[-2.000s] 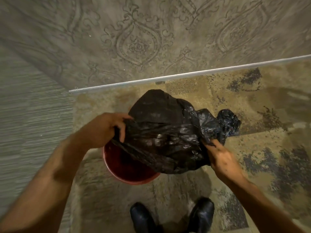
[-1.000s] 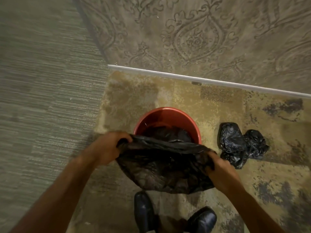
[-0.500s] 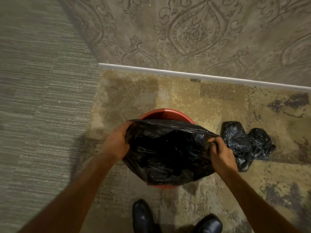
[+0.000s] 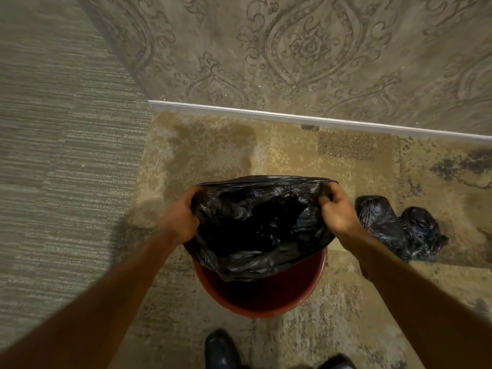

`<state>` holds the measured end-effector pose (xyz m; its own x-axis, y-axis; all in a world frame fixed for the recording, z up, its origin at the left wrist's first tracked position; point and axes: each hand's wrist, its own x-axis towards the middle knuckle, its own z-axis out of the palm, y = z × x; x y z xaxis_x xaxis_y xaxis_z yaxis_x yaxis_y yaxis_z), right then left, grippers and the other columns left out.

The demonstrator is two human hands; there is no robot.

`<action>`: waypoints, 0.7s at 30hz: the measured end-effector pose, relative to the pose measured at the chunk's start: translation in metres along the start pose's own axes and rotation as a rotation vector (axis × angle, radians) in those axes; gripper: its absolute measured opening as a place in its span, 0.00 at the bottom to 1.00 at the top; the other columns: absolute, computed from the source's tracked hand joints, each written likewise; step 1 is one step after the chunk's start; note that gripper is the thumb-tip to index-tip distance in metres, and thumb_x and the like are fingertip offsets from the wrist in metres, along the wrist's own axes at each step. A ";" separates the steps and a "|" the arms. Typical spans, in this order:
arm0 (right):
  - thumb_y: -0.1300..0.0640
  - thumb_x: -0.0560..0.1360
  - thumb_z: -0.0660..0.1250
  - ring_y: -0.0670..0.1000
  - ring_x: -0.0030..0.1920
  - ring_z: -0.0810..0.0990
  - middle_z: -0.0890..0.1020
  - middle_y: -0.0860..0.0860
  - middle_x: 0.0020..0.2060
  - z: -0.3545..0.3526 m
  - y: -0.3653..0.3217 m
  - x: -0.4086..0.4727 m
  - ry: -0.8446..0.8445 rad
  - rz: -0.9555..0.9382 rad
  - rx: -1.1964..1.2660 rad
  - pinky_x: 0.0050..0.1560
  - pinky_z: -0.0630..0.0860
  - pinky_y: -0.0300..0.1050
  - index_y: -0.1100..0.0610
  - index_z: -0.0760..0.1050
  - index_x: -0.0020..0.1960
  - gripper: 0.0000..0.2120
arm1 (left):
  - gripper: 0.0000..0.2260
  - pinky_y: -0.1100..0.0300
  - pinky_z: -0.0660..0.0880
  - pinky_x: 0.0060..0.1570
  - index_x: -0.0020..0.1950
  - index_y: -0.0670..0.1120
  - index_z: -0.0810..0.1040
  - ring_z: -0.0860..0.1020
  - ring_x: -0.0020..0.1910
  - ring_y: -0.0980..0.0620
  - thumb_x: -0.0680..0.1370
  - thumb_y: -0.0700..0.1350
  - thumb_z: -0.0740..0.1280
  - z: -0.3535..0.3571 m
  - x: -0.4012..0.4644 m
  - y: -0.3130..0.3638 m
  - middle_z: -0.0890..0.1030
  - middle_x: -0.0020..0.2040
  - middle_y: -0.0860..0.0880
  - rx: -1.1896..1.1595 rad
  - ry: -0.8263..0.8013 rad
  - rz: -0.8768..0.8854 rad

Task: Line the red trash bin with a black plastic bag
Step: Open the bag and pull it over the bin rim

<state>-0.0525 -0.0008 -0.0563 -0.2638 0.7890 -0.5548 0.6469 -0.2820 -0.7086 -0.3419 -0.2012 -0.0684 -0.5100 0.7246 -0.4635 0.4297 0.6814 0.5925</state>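
A round red trash bin (image 4: 262, 302) stands on the patterned carpet in front of my feet. A black plastic bag (image 4: 261, 225) is spread over its mouth; the far edge of the bag is stretched taut over the bin's far rim, while the near rim and near inner wall stay bare red. My left hand (image 4: 179, 218) grips the bag's edge at the left side of the bin. On the right side, my right hand (image 4: 336, 209) clutches the bag's edge. The bag's lower part hangs inside the bin.
A second crumpled black bag (image 4: 399, 230) lies on the carpet just right of the bin. A wall with ornate wallpaper and a white baseboard (image 4: 292, 118) runs behind. Another grey textured wall (image 4: 53, 155) is at the left. My black shoes (image 4: 221, 350) are below the bin.
Both hands have carried the bag's opening from the bin's near side to its far rim and spread it wider. The bin's near rim now shows uncovered.
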 end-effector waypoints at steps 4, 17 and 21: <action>0.59 0.81 0.58 0.46 0.43 0.80 0.81 0.46 0.46 0.013 -0.001 0.010 -0.003 0.077 -0.047 0.33 0.72 0.40 0.47 0.72 0.62 0.13 | 0.26 0.69 0.69 0.37 0.72 0.54 0.72 0.75 0.48 0.54 0.77 0.34 0.63 0.011 0.012 -0.011 0.79 0.55 0.53 -0.018 -0.022 -0.088; 0.62 0.80 0.66 0.49 0.45 0.83 0.84 0.52 0.47 -0.004 0.022 0.022 -0.063 0.153 0.053 0.39 0.79 0.36 0.52 0.82 0.49 0.08 | 0.23 0.72 0.74 0.40 0.62 0.53 0.80 0.80 0.46 0.64 0.75 0.31 0.61 0.019 0.005 -0.035 0.82 0.50 0.57 -0.130 0.021 -0.093; 0.66 0.78 0.68 0.53 0.48 0.86 0.86 0.56 0.51 -0.018 0.051 -0.022 -0.030 0.182 0.465 0.39 0.82 0.41 0.54 0.81 0.55 0.10 | 0.26 0.61 0.83 0.43 0.59 0.63 0.80 0.84 0.51 0.56 0.80 0.30 0.64 0.028 -0.051 -0.040 0.82 0.54 0.55 -0.441 0.095 -0.060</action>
<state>-0.0005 -0.0225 -0.0723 -0.2014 0.6903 -0.6949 0.2983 -0.6325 -0.7148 -0.3117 -0.2628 -0.0870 -0.5994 0.6582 -0.4555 0.0495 0.5985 0.7996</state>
